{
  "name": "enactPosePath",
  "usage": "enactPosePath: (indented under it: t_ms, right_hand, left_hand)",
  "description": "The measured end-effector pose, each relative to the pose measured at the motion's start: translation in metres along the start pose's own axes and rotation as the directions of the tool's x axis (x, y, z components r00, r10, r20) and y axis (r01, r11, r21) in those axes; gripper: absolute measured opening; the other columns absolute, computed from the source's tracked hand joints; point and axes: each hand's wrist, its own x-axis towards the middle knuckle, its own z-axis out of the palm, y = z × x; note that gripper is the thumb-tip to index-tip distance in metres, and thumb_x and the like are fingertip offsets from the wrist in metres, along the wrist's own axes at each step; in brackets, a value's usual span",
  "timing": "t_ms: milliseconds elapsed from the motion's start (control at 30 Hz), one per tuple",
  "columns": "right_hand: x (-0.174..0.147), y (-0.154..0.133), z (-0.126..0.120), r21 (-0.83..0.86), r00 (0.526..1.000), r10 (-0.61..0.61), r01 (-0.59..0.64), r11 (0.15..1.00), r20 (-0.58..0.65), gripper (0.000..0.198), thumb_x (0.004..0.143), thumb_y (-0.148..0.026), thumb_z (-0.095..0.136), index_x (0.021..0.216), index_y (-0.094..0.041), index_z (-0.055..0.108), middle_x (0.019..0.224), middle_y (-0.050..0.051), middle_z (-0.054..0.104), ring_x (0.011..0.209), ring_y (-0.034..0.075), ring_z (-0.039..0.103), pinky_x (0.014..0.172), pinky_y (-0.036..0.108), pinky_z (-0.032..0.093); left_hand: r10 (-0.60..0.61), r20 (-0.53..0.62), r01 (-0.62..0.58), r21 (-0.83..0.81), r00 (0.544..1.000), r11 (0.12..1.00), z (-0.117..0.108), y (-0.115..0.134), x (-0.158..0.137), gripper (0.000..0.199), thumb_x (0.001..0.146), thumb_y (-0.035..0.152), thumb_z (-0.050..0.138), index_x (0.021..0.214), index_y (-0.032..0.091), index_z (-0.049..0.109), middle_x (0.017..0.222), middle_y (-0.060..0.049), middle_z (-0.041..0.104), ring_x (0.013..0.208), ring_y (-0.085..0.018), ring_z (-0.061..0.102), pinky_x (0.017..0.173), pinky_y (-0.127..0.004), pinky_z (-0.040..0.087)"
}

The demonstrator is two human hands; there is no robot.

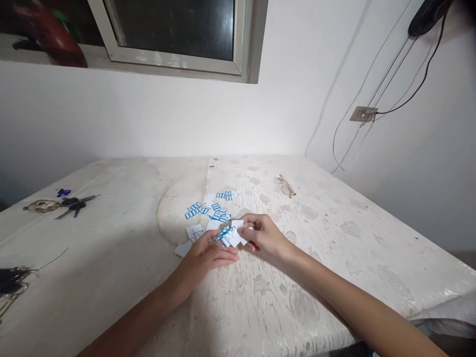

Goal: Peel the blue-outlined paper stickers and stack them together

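Observation:
Small white paper cards, several with blue printed outlines, lie in a loose pile [219, 214] near the middle of the table. At its near edge, my left hand [213, 253] has its thumb and fingers around a bunch of blue-marked cards [224, 235]. My right hand [262, 232] pinches white cards [236, 232] between thumb and fingers, right beside that bunch and overlapping it. Other plain white cards [183, 249] lie to the left, partly covered by my left hand. How many cards each hand grips cannot be made out.
A white, worn table [353, 258] runs up to the wall. Eyeglasses [284, 185] lie at the back right. Keys [74, 204] with a fob and a small blue item [63, 192] are at the left. A dark object with wire [15, 282] sits at the left edge.

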Motion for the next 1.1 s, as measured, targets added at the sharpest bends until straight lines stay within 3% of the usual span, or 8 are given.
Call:
enactPosePath:
  t_ms: [200,467,533,633,733,833,933,1100]
  right_hand:
    - [0.000,0.011,0.001,-0.048,0.998,0.022,-0.025,0.999,-0.051,0.015,0.071,-0.027,0.061,0.071,-0.016,0.052,0.045,-0.009,0.042,0.032,0.005,0.037,0.033,0.018,0.025]
    - [-0.001,0.006,0.002,-0.131,0.998,0.036,-0.042,0.990,-0.049,0.020,0.075,-0.034,0.060,0.076,-0.015,0.054,0.042,-0.009,0.042,0.031,0.005,0.036,0.033,0.018,0.029]
    - [-0.002,-0.001,0.000,-0.185,0.994,-0.043,0.024,0.983,-0.099,0.019,0.076,-0.033,0.060,0.077,-0.014,0.056,0.047,-0.007,0.044,0.033,0.005,0.037,0.035,0.018,0.030]
    - [-0.004,-0.012,-0.005,-0.419,0.941,-0.305,0.220,0.881,-0.148,0.015,0.080,-0.029,0.056,0.082,-0.014,0.061,0.059,-0.003,0.053,0.044,0.006,0.045,0.041,0.019,0.036]
    - [-0.007,-0.019,-0.008,-0.499,0.881,-0.473,0.413,0.762,0.006,0.012,0.083,-0.022,0.054,0.088,-0.017,0.063,0.082,0.003,0.064,0.070,0.012,0.059,0.062,0.024,0.047]
    - [-0.009,-0.020,-0.006,-0.455,0.854,-0.466,0.518,0.725,0.230,0.014,0.084,-0.015,0.050,0.087,-0.018,0.064,0.093,0.006,0.065,0.091,0.016,0.059,0.080,0.032,0.048]
    - [-0.010,-0.020,-0.003,-0.436,0.841,-0.419,0.537,0.722,0.343,0.018,0.086,-0.013,0.047,0.087,-0.019,0.065,0.094,0.006,0.064,0.093,0.016,0.059,0.084,0.035,0.047]
    - [-0.011,-0.022,-0.003,-0.415,0.857,-0.368,0.502,0.759,0.362,0.021,0.085,-0.011,0.043,0.087,-0.020,0.062,0.095,0.005,0.061,0.095,0.017,0.058,0.086,0.037,0.045]
  left_hand:
    - [0.046,0.099,-0.042,-0.040,0.994,0.998,0.000,-0.010,0.000,0.041,0.080,0.040,0.058,0.106,0.016,0.040,0.090,-0.012,0.070,0.093,-0.024,0.064,0.090,-0.038,0.046]
    - [0.009,0.040,-0.008,-0.016,0.999,1.000,0.003,-0.004,-0.001,0.034,0.076,0.036,0.059,0.098,0.013,0.046,0.081,-0.011,0.071,0.083,-0.024,0.067,0.085,-0.038,0.049]
    - [-0.013,0.013,0.014,-0.025,1.000,1.000,0.004,-0.002,-0.002,0.031,0.075,0.033,0.059,0.095,0.012,0.048,0.077,-0.011,0.070,0.078,-0.024,0.068,0.082,-0.038,0.050]
    - [-0.081,0.037,0.083,-0.067,0.996,0.994,0.002,-0.003,-0.001,0.029,0.076,0.030,0.058,0.095,0.012,0.048,0.071,-0.010,0.070,0.072,-0.023,0.068,0.078,-0.038,0.051]
    - [-0.130,0.137,0.147,-0.125,0.982,0.981,-0.001,-0.007,-0.001,0.026,0.078,0.029,0.057,0.097,0.013,0.048,0.072,-0.009,0.070,0.071,-0.022,0.068,0.077,-0.038,0.051]
    - [-0.112,0.231,0.156,-0.182,0.967,0.971,-0.004,-0.007,-0.002,0.022,0.080,0.030,0.057,0.092,0.013,0.051,0.077,-0.011,0.070,0.072,-0.020,0.068,0.077,-0.037,0.051]
    - [-0.061,0.285,0.126,-0.217,0.957,0.968,-0.004,-0.001,-0.005,0.021,0.082,0.029,0.057,0.092,0.011,0.055,0.081,-0.011,0.069,0.074,-0.019,0.067,0.078,-0.036,0.051]
    - [0.014,0.333,0.067,-0.229,0.943,0.971,-0.003,0.008,-0.011,0.022,0.084,0.027,0.055,0.101,0.011,0.055,0.085,-0.010,0.068,0.079,-0.019,0.066,0.081,-0.037,0.049]
